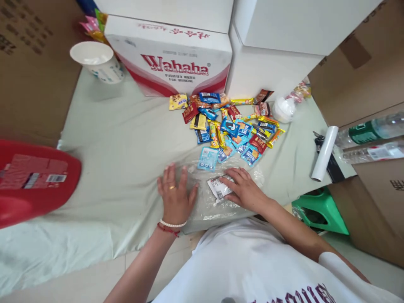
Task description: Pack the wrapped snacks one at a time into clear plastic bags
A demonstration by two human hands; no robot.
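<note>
White carton (pixel 176 63) stands behind snack packets (pixel 232 127) beside clear plastic (pixel 206 206).

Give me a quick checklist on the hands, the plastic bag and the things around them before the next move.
1. Left hand free: ok, fingers spread, holding nothing visible.
2. Right hand at the barcode label: ok, fingers overlap it.
3. Right hand's grip on the bag: cannot tell, fingertips partly hidden.
4. Clear plastic bag smooth: not ok, it is wrinkled.
5. Paper cup clear of both hands: ok, beside the Wahaha box.
</note>
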